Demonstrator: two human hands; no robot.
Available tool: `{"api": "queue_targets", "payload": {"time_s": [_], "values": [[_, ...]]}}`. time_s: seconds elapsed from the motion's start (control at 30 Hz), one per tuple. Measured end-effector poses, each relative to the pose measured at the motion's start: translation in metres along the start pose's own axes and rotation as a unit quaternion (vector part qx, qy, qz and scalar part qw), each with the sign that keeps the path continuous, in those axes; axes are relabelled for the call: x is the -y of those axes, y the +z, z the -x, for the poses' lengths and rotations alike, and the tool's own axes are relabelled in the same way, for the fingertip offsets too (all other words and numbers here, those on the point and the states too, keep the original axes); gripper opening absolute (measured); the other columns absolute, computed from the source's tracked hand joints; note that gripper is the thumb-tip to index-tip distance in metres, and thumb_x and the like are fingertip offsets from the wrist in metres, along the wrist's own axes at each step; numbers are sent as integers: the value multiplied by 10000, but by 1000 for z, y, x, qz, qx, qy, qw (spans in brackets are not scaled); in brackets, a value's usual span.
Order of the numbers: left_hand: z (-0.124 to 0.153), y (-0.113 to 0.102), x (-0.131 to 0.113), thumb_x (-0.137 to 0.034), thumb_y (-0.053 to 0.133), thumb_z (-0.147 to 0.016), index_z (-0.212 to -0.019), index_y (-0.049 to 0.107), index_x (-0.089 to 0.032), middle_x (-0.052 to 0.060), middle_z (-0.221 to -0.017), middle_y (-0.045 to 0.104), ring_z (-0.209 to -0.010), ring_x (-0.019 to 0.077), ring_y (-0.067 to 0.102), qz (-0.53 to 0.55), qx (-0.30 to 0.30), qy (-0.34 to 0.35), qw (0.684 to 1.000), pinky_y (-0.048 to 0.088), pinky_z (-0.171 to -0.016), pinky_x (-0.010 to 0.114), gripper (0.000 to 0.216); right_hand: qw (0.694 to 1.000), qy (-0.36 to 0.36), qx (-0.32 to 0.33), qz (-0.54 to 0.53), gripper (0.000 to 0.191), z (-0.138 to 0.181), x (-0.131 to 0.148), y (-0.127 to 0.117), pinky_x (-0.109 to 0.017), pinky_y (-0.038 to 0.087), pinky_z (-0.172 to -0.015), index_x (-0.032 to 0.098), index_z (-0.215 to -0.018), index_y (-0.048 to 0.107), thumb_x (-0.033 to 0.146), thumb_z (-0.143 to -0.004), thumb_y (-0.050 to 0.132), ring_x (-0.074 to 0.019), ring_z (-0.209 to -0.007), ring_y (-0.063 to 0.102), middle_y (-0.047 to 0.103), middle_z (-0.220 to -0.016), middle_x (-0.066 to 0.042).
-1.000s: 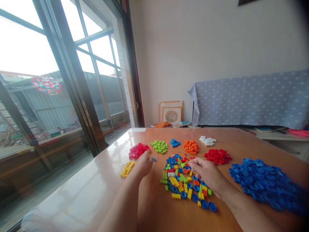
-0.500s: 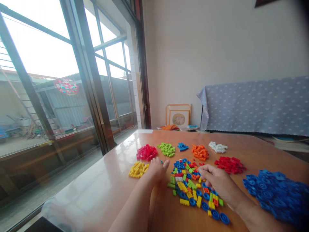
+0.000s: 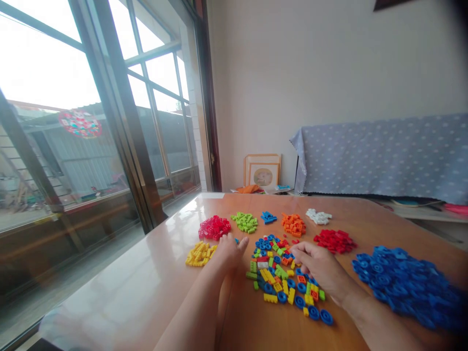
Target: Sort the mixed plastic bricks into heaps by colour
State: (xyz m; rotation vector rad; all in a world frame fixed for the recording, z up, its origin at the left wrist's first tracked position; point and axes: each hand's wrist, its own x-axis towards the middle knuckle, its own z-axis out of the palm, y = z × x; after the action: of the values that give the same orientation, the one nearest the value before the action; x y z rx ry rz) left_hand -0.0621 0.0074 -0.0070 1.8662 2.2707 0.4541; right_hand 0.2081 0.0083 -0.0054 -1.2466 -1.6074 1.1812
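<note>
My left hand rests low over the table just right of the pile of yellow bricks. Its thumb stands apart from the fingers, and I see nothing held. A small blue piece shows in the gap beyond the thumb. On the other side, my right hand hovers at the right edge of the mixed toy bricks, fingers drawn together in a pinch. What lies between those fingertips, if anything, is hidden. Blue round pieces lie at the near end of the mixed bricks.
Sorted piles ring the mixed one: pink bricks, green bricks, blue bricks, orange bricks, white bricks, red bricks. A large blue heap stands right on the wooden table. Windows are left.
The whole view has shifted slightly, so the table and piles appear further left. Both hands keep nearly the same places relative to the bricks.
</note>
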Motion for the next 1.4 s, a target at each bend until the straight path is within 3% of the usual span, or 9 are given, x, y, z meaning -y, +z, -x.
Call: {"api": "queue_targets", "payload": {"time_s": [0.17, 0.3, 0.47, 0.57, 0.67, 0.77, 0.93, 1.1, 1.4], "values": [[-1, 2, -3, -519, 380, -946, -1237, 555, -104, 206, -1233, 626, -1197, 307, 554, 37, -33, 37, 998, 403, -984, 363, 537, 1000, 1, -13, -15, 316, -2, 1, -3, -218, 378, -508, 195, -877, 652, 497, -813, 584, -115, -581, 511, 600, -728, 15], [3, 3, -7, -421, 465, -923, -1226, 590, -160, 139, -1201, 659, -1092, 248, 601, 73, -15, 97, 993, 438, -900, 315, 419, 999, -4, -26, -17, 320, -4, 1, -7, -221, 387, -512, 186, -904, 667, 483, -808, 598, -115, -580, 518, 621, -746, 6], [11, 3, -14, -287, 561, -829, -1028, 672, -213, 56, -1042, 683, -929, 189, 606, 92, 34, 197, 976, 451, -780, 258, 240, 999, -4, -43, -19, 316, -6, 3, -12, -225, 401, -532, 177, -944, 673, 444, -791, 602, -112, -581, 525, 621, -738, 7], [15, 1, -21, -343, 608, -808, -915, 689, -216, 42, -977, 665, -850, 172, 590, 88, 55, 240, 965, 440, -720, 243, 185, 997, 0, -68, -29, 327, -8, 2, -18, -226, 392, -523, 177, -967, 668, 430, -773, 594, -111, -568, 518, 621, -735, 9], [18, -2, -25, -425, 628, -807, -879, 704, -222, 43, -951, 654, -824, 172, 582, 77, 60, 245, 964, 428, -686, 240, 228, 995, 4, -100, -29, 323, -12, 0, -25, -223, 382, -520, 179, -981, 661, 399, -760, 577, -111, -565, 513, 614, -713, 14], [19, -2, -28, -385, 629, -804, -884, 718, -237, 37, -935, 656, -812, 171, 585, 57, 61, 241, 967, 412, -666, 241, 190, 993, 7, -118, -9, 293, -17, -7, -30, -221, 390, -533, 177, -973, 655, 345, -756, 553, -111, -576, 518, 622, -729, 11], [18, -1, -30, -404, 623, -814, -881, 715, -237, 35, -913, 654, -784, 163, 585, 56, 61, 238, 968, 402, -654, 244, 202, 991, 20, -99, 87, 268, -27, -29, -31, -244, 430, -597, 187, -972, 664, 279, -766, 519, -147, -645, 584, 663, -749, -6], [16, 3, -29, -418, 639, -804, -836, 695, -219, 36, -900, 648, -771, 157, 576, 51, 51, 235, 969, 391, -644, 239, 210, 971, -12, -84, 226, 258, -31, -40, -27, -250, 427, -681, 201, -972, 689, 198, -759, 541, -170, -762, 629, 717, -824, -29], [9, 19, -28, -289, 622, -795, -838, 674, -217, 34, -901, 639, -776, 149, 562, 64, 37, 253, 965, 381, -654, 227, 98, 959, -7, -48, 278, 210, -28, -32, -30, -227, 336, -568, 216, -865, 723, 224, -791, 527, -141, -661, 594, 704, -732, -5]]}}
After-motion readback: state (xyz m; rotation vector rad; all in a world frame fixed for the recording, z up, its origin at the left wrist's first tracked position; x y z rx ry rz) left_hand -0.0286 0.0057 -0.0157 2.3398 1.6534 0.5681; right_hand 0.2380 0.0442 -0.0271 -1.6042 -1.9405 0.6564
